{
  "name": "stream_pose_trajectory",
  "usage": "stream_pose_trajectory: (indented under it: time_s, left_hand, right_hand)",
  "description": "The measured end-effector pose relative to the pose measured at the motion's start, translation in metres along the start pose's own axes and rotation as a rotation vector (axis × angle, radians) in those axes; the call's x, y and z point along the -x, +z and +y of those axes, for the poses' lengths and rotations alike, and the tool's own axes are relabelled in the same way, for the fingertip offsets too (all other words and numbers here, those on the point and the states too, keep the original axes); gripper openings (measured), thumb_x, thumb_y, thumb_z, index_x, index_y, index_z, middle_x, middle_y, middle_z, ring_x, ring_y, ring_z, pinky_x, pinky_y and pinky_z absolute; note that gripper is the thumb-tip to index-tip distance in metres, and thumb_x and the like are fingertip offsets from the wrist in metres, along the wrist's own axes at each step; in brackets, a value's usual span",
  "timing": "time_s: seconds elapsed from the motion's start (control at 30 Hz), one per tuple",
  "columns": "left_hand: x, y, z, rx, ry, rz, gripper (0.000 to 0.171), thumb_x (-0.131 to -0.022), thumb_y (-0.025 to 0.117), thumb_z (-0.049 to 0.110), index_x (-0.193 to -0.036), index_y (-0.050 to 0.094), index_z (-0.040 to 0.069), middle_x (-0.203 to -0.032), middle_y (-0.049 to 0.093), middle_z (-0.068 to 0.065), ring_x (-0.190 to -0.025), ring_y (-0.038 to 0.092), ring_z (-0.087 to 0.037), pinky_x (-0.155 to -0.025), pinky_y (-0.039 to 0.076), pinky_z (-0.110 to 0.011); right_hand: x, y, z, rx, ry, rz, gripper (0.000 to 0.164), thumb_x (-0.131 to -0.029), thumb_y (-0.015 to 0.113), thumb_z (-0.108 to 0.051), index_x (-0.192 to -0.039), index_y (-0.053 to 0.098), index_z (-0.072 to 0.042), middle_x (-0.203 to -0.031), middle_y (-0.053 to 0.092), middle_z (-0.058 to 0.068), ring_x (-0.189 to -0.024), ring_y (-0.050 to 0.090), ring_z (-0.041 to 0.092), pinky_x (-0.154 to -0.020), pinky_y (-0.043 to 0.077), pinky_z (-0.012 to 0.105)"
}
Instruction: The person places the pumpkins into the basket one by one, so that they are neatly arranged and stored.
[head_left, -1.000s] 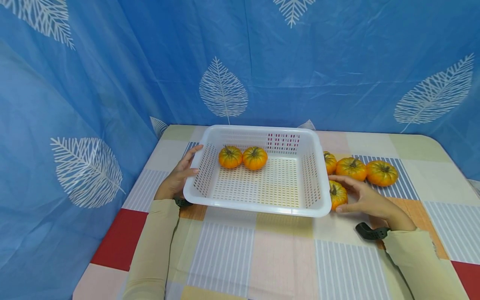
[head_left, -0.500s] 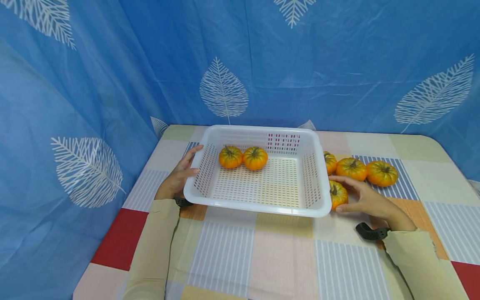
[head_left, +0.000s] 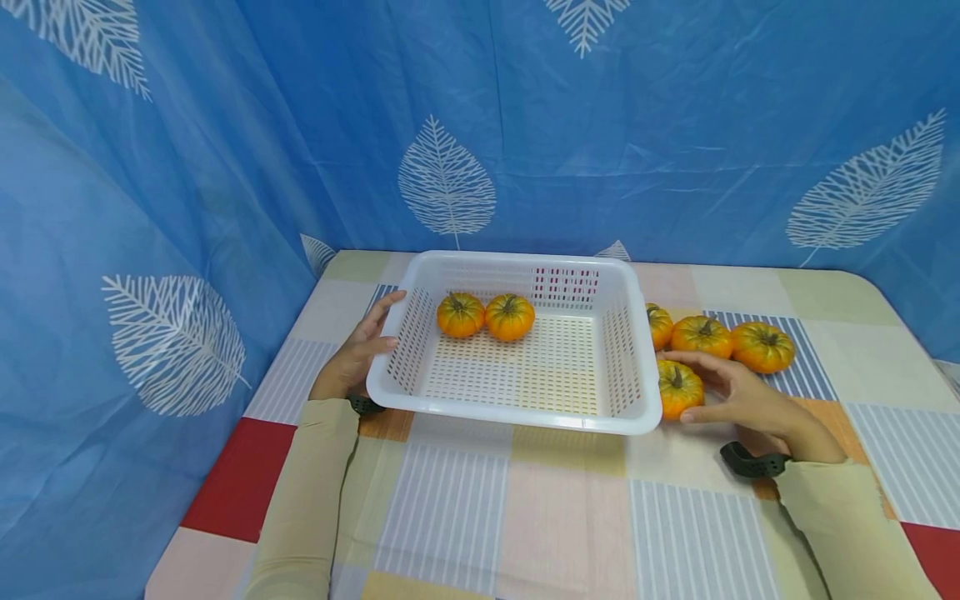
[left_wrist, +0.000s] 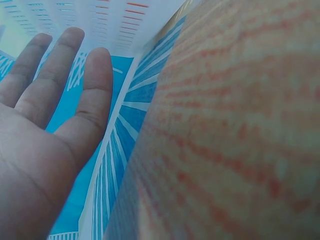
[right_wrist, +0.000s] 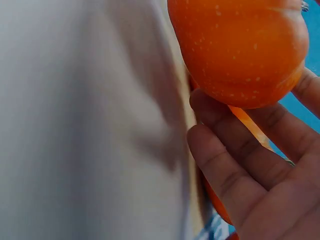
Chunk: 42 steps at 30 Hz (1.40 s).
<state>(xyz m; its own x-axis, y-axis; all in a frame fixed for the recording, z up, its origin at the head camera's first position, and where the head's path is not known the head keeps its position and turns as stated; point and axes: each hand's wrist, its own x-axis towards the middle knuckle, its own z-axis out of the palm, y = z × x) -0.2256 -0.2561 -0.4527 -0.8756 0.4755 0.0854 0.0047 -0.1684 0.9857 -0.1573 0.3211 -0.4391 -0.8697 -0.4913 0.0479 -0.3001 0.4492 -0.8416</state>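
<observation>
A white plastic basket (head_left: 517, 421) with slotted walls stands on the table, two small orange pumpkins (head_left: 510, 317) side by side at its back left. My left hand (head_left: 352, 354) rests against the basket's left side. In the left wrist view its fingers (left_wrist: 95, 85) are extended toward the slotted wall. Right of the basket, my right hand (head_left: 738, 400) grips a small pumpkin (head_left: 678, 390) between thumb and fingers. In the right wrist view, fingers lie under and beside this pumpkin (right_wrist: 240, 50); the thumb is not clearly seen there.
Behind my right hand, several more pumpkins lie in a row, the middle one (head_left: 702, 336) next to the rightmost (head_left: 762, 347); the leftmost (head_left: 659, 325) is partly hidden by the basket rim. A patchwork tablecloth (head_left: 562, 517) covers the table. Blue leaf-print curtain (head_left: 600, 150) hangs behind and left.
My right hand has shifted slightly right with the pumpkin, which now shows more fully beside the basket rim. The left hand and the basket have stayed in place.
</observation>
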Motion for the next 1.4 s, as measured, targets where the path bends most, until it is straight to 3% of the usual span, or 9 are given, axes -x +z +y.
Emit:
stream_pose_trajectory:
  time_s: [0.37, 0.7, 0.8, 1.03, 1.23, 1.4]
  left_hand:
    - [0.001, 0.0, -0.001, -0.004, -0.005, 0.008, 0.075, -0.093, 0.065, 0.013, -0.158, 0.037, 0.037, -0.174, 0.014, -0.021, -0.144, 0.037, -0.036, -0.099, 0.054, -0.04]
    - [0.0, 0.0, -0.001, 0.014, 0.001, 0.001, 0.074, -0.093, 0.064, 0.012, -0.158, 0.037, 0.036, -0.172, 0.017, -0.018, -0.141, 0.04, -0.035, -0.098, 0.055, -0.04]
    - [0.0, 0.0, -0.001, 0.001, -0.001, 0.01, 0.074, -0.092, 0.064, 0.013, -0.157, 0.037, 0.036, -0.172, 0.018, -0.018, -0.141, 0.04, -0.036, -0.099, 0.054, -0.04]
    - [0.0, 0.0, -0.001, 0.002, 0.001, 0.008, 0.074, -0.092, 0.064, 0.013, -0.157, 0.038, 0.037, -0.172, 0.017, -0.018, -0.142, 0.038, -0.038, -0.099, 0.054, -0.041]
    - [0.0, 0.0, 0.0, -0.002, 0.012, -0.002, 0.073, -0.093, 0.064, 0.014, -0.157, 0.038, 0.038, -0.172, 0.017, -0.019, -0.143, 0.037, -0.038, -0.099, 0.054, -0.042]
    - [0.001, 0.0, 0.0, -0.014, 0.023, -0.009, 0.072, -0.094, 0.064, 0.014, -0.158, 0.038, 0.038, -0.173, 0.015, -0.021, -0.143, 0.037, -0.038, -0.099, 0.054, -0.042]
  right_hand:
    - [0.011, -0.017, -0.007, 0.056, 0.036, 0.029, 0.078, -0.087, 0.084, 0.003, -0.157, 0.051, -0.006, -0.149, 0.049, -0.026, -0.127, 0.048, -0.013, -0.097, 0.04, 0.009]
    - [0.022, -0.031, -0.018, 0.088, -0.018, 0.079, 0.083, -0.086, 0.082, 0.01, -0.16, 0.049, -0.008, -0.151, 0.043, -0.024, -0.129, 0.045, -0.014, -0.097, 0.037, 0.005]
    - [0.023, -0.035, -0.022, 0.082, -0.033, 0.081, 0.084, -0.087, 0.08, 0.012, -0.161, 0.049, -0.011, -0.153, 0.046, -0.018, -0.128, 0.047, -0.013, -0.097, 0.039, 0.006]
    - [0.017, -0.041, -0.034, 0.081, -0.078, 0.061, 0.084, -0.087, 0.079, 0.014, -0.161, 0.044, -0.001, -0.156, 0.045, -0.022, -0.13, 0.049, -0.011, -0.098, 0.042, 0.006]
    - [0.01, -0.045, -0.046, 0.059, -0.126, 0.035, 0.087, -0.086, 0.078, 0.017, -0.163, 0.044, -0.006, -0.159, 0.048, -0.011, -0.132, 0.051, -0.008, -0.099, 0.044, 0.008]
    - [0.005, -0.047, -0.053, 0.04, -0.162, 0.023, 0.086, -0.085, 0.076, 0.021, -0.161, 0.045, -0.004, -0.157, 0.049, -0.014, -0.132, 0.053, -0.005, -0.099, 0.047, 0.011]
